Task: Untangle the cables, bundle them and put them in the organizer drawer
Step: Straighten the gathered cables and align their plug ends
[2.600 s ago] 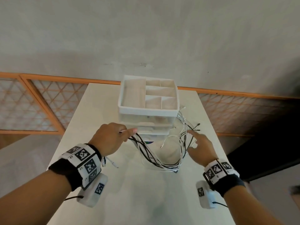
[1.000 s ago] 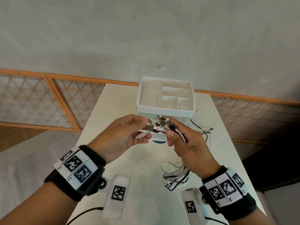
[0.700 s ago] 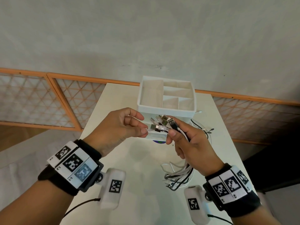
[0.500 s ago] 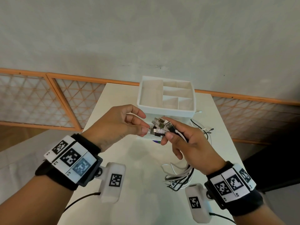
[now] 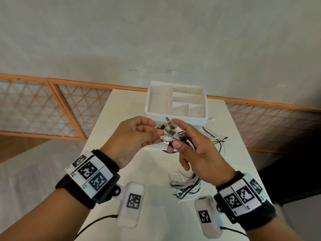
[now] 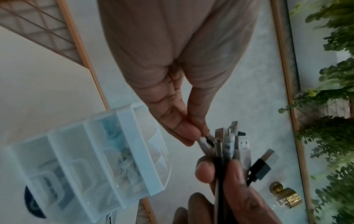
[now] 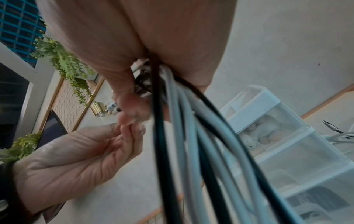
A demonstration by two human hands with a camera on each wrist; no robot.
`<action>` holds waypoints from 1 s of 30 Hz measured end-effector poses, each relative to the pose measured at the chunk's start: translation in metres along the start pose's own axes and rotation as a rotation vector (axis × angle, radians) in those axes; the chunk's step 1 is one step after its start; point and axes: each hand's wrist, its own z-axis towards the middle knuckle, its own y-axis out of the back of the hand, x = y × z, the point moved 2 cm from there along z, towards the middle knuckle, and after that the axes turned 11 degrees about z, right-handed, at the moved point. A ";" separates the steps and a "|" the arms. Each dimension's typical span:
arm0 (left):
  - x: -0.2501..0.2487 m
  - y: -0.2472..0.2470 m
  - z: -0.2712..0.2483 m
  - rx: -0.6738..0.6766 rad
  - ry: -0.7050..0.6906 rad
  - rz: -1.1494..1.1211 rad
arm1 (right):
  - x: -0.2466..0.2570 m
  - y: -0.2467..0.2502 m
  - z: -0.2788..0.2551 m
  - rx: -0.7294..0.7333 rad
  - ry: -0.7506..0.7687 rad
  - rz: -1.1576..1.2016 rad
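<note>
My right hand (image 5: 180, 141) grips a bunch of black and white cables just below their plugs (image 5: 171, 130), held up over the table in front of the organizer (image 5: 176, 101). The plug ends (image 6: 232, 142) fan out above my fingers. My left hand (image 5: 156, 136) pinches one small white plug (image 5: 166, 137) at the edge of the bunch. The cable strands (image 7: 193, 136) hang down from my right palm, and their loops (image 5: 186, 186) lie on the table beneath it. The white organizer has an open divided top tray and clear drawers (image 7: 283, 136) below.
More loose cable ends (image 5: 215, 138) trail on the white table (image 5: 111, 119) right of the organizer. An orange-framed lattice rail (image 5: 52, 108) runs behind the table. A brass fitting (image 6: 285, 195) and green plants (image 6: 333, 91) show in the left wrist view.
Both hands lifted the cables off the table and gathered the plug ends in my right hand. Over the last second my left hand has moved onto a white plug.
</note>
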 end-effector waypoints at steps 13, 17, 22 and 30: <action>-0.001 -0.017 -0.009 0.015 0.112 0.038 | -0.011 0.006 0.006 -0.123 0.025 0.050; -0.004 -0.019 -0.011 0.137 0.087 0.038 | -0.012 0.003 0.005 -0.130 0.043 0.112; -0.006 -0.022 -0.014 0.183 0.031 0.147 | -0.011 -0.001 0.004 -0.121 0.050 0.152; 0.002 -0.015 -0.009 0.087 -0.003 0.041 | -0.007 -0.001 0.002 -0.101 0.043 0.062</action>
